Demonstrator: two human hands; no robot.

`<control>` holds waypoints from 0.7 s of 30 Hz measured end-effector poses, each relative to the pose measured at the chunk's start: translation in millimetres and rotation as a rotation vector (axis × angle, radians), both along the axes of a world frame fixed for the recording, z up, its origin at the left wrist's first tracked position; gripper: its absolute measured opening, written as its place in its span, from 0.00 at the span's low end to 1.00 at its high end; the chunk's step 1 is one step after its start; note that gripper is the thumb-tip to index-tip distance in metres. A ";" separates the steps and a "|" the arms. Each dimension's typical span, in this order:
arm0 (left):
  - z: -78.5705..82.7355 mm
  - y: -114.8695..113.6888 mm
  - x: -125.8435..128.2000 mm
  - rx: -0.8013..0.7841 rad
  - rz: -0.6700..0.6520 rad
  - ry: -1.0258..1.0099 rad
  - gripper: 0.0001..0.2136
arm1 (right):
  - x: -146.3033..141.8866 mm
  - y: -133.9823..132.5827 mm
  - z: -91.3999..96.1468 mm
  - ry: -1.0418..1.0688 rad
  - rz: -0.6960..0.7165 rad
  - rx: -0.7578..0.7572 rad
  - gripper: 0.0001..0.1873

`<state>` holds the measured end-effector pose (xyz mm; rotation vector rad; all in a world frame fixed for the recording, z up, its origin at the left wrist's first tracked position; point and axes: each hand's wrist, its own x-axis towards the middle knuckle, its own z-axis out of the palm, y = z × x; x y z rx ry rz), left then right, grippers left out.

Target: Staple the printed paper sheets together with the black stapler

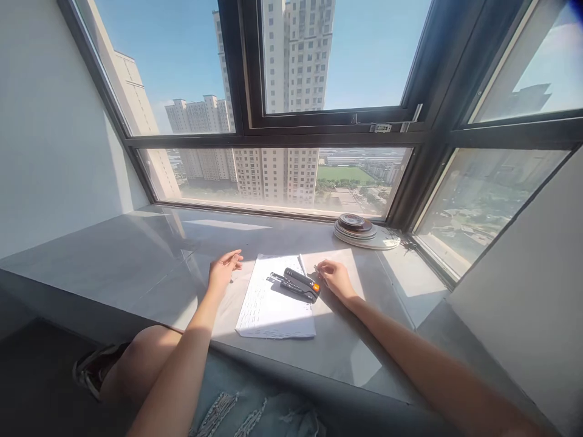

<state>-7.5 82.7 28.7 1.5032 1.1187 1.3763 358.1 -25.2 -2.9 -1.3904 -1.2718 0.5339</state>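
My right hand (334, 278) rests on the grey tabletop (136, 267), fingers loosely curled around nothing, fingertips just beside the orange-tipped end of a black stapler (298, 284). The stapler lies on a sheet of printed paper (273, 309). My left hand (223, 270) hovers open beside the paper's left edge. A stack of plates (364, 233) sits farther back by the window.
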 end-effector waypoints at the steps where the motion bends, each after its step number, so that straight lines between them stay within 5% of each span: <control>1: -0.3 -2.5 -0.6 -0.011 -0.006 -0.024 0.29 | -0.1 0.2 -0.3 0.009 0.006 0.001 0.09; 13: 7.3 -16.1 10.7 0.038 -0.063 0.085 0.30 | 6.4 7.7 -5.2 -0.039 -0.038 -0.030 0.09; 21: 5.9 -17.3 9.8 0.047 -0.126 0.157 0.27 | 37.0 58.4 17.2 -0.230 -0.209 -0.097 0.11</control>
